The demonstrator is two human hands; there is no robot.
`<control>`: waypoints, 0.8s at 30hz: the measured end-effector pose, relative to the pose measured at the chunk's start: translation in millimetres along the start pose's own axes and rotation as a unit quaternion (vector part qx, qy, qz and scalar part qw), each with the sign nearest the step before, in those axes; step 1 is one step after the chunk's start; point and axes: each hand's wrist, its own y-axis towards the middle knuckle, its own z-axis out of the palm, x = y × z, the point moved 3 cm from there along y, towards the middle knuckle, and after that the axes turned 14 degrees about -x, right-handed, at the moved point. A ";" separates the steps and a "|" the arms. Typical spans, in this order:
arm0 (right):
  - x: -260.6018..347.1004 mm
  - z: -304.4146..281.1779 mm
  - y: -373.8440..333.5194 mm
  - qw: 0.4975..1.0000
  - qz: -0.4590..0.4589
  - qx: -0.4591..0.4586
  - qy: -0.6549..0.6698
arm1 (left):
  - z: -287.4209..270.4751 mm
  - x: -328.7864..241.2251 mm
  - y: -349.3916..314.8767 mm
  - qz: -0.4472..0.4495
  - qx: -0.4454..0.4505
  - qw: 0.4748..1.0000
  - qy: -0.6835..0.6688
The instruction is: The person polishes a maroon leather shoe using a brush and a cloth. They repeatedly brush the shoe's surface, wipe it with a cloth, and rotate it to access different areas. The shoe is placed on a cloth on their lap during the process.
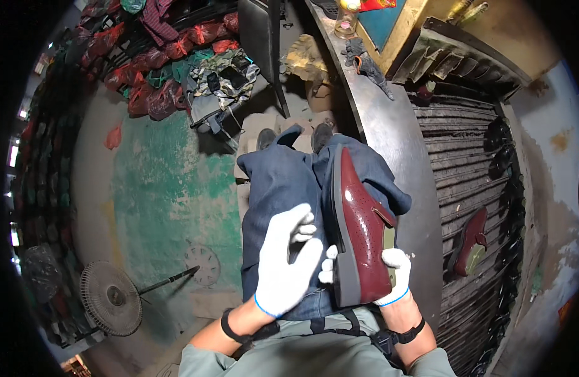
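Note:
A glossy dark-red leather shoe (363, 235) with perforations, a small strap, a grey sole edge and a greenish lining lies on its side over my right thigh, toe pointing away from me. My right hand (395, 270), in a white glove, grips it at the heel end, thumb by the opening and fingertips showing past the sole. Left of the shoe, my gloved left hand (286, 261) hovers above my lap with its fingers curved and apart, holding nothing. A second red shoe (471, 242) rests on the slatted rack to the right.
Beside my right leg runs a grey metal ledge (396, 144) bearing dark gloves (368, 66) and a glass jar (346, 19). The slatted rack (453, 151) lies beyond it. A standing fan (113, 298) is at lower left; red bags (157, 100) and a cloth-covered stool (223, 81) are farther off.

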 end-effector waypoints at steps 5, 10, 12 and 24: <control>-5.2 -13.0 -1.1 0.999 0.040 -0.010 -0.021 | 16.6 13.0 27.5 -0.089 0.011 0.996 0.001; -13.0 -22.5 -4.0 0.997 0.048 -0.051 -0.037 | 29.1 20.8 40.0 -0.066 0.028 0.988 0.134; -15.0 -40.0 -2.1 0.991 0.014 -0.101 -0.085 | 30.5 26.7 43.2 -0.054 0.014 0.987 0.150; 1.7 -33.9 13.1 0.967 -0.030 -0.173 -0.182 | 31.3 64.2 48.1 0.115 -0.026 0.968 0.220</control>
